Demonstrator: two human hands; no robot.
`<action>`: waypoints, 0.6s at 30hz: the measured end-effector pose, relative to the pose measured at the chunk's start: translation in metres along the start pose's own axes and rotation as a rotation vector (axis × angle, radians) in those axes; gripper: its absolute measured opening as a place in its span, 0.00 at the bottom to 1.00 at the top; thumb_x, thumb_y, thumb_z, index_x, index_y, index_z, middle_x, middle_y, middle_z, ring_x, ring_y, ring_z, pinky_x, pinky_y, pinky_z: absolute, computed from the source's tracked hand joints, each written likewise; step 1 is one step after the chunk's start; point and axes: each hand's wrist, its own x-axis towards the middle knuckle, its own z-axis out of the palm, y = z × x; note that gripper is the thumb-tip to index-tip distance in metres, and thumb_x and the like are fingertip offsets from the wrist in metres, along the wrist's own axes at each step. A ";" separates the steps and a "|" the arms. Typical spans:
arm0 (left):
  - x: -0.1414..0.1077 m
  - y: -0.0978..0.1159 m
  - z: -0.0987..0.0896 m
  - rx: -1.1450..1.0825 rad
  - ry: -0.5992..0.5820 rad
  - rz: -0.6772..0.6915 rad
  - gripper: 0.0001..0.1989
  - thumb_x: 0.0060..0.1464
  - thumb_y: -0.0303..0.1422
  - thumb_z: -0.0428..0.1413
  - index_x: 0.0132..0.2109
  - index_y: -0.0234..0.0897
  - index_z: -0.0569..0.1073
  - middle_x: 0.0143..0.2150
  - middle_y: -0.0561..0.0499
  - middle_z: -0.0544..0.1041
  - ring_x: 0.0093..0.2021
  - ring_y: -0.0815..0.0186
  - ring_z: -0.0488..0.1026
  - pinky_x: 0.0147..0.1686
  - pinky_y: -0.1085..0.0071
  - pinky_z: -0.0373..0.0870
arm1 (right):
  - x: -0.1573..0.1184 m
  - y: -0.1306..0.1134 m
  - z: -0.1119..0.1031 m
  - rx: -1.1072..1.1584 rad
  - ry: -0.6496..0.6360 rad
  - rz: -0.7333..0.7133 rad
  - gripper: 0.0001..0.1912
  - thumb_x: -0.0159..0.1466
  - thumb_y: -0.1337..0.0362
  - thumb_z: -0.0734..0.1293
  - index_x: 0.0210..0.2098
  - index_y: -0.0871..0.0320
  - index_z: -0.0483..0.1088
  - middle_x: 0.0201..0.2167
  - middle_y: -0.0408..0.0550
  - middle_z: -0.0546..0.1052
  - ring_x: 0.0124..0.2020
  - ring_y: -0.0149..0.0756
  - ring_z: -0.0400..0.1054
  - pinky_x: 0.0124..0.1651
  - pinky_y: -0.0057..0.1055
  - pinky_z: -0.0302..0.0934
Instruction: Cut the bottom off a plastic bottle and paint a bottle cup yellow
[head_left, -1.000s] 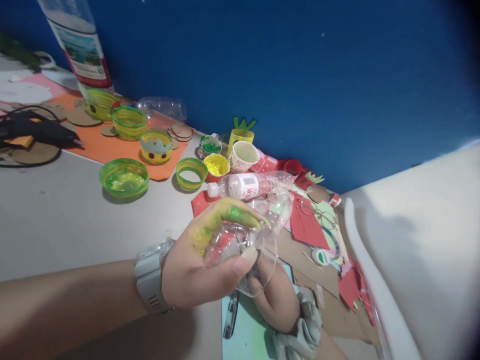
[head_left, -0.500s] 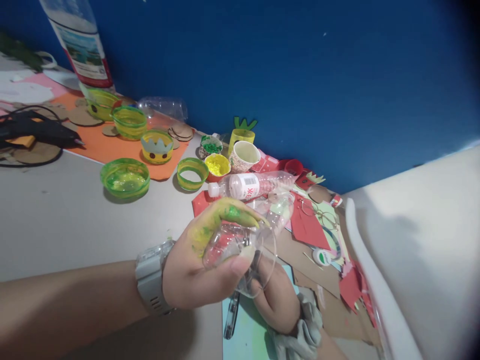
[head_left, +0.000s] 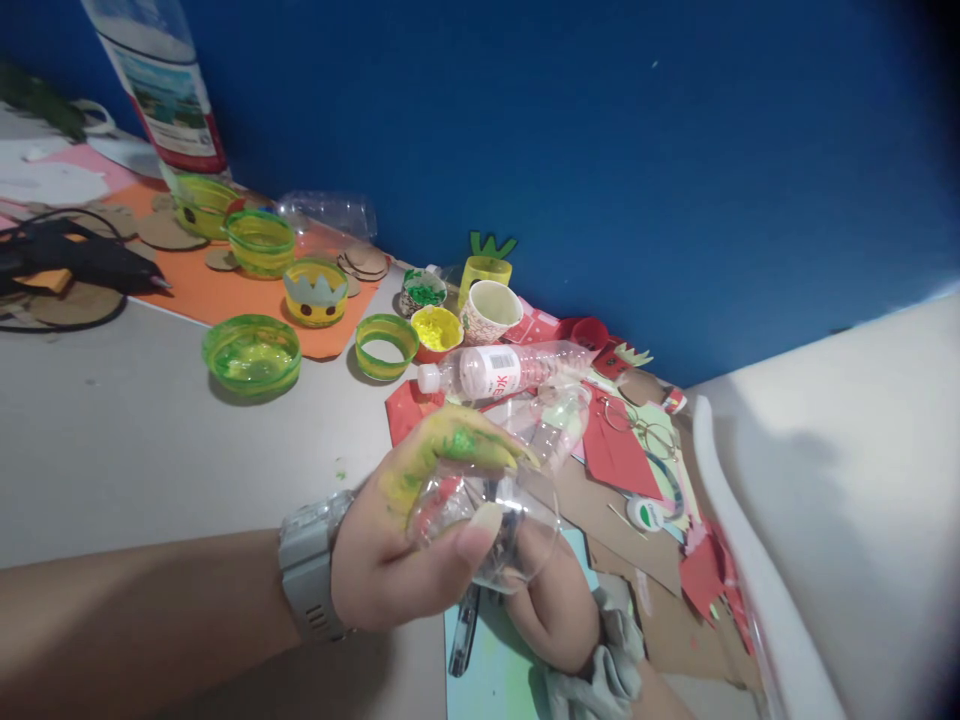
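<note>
My left hand (head_left: 405,550), smeared with yellow and green paint and wearing a grey watch (head_left: 315,565) at the wrist, is wrapped round a clear cut-off bottle piece (head_left: 536,510). Its round rim faces right. Behind and below the plastic is my right hand (head_left: 551,595), fingers curled, with a grey scrunchie (head_left: 611,650) on the wrist. Something dark shows through the plastic near the right fingers, but I cannot make out what it is. Under the hands lies a dark-and-clear cutter-like tool (head_left: 464,632) on a light blue sheet (head_left: 487,685).
Painted yellow-green plastic rings and bowls (head_left: 252,355) stand at left, several on orange paper (head_left: 247,295). A glue gun (head_left: 82,255) lies far left. Behind my hands are a lying water bottle (head_left: 499,372) and paper cups (head_left: 491,310). Red paper (head_left: 619,450), glasses (head_left: 645,430) and cardboard (head_left: 622,525) spread rightward.
My left hand and the clear piece have shifted slightly down and right, and the piece is turned a little. My right hand has barely moved.
</note>
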 end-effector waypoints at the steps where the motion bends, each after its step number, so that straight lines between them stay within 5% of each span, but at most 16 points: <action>1: 0.000 0.000 0.000 -0.005 0.004 -0.017 0.16 0.56 0.27 0.55 0.52 0.39 0.68 0.48 0.45 0.72 0.48 0.58 0.73 0.45 0.62 0.74 | 0.000 0.000 0.000 0.002 0.012 -0.003 0.14 0.69 0.58 0.50 0.35 0.54 0.63 0.24 0.47 0.71 0.26 0.42 0.69 0.31 0.37 0.62; 7: 0.000 0.001 0.002 0.002 -0.015 0.035 0.14 0.56 0.26 0.55 0.49 0.39 0.70 0.47 0.45 0.73 0.49 0.59 0.73 0.49 0.62 0.72 | -0.003 -0.001 0.004 0.020 0.079 -0.015 0.12 0.68 0.62 0.53 0.33 0.54 0.65 0.23 0.47 0.71 0.24 0.41 0.67 0.28 0.36 0.59; 13: 0.002 0.001 -0.001 0.040 0.005 -0.095 0.18 0.56 0.30 0.58 0.53 0.43 0.69 0.50 0.48 0.72 0.50 0.61 0.72 0.52 0.66 0.71 | 0.006 -0.004 -0.007 -0.028 0.062 -0.015 0.09 0.66 0.65 0.54 0.32 0.54 0.62 0.22 0.45 0.68 0.26 0.42 0.68 0.31 0.37 0.63; 18: 0.008 0.004 -0.001 0.083 0.002 -0.019 0.16 0.52 0.32 0.61 0.49 0.42 0.73 0.48 0.48 0.74 0.49 0.60 0.73 0.53 0.64 0.71 | 0.010 -0.003 -0.013 -0.055 0.043 -0.050 0.08 0.65 0.68 0.55 0.30 0.53 0.60 0.23 0.45 0.70 0.24 0.39 0.66 0.27 0.33 0.61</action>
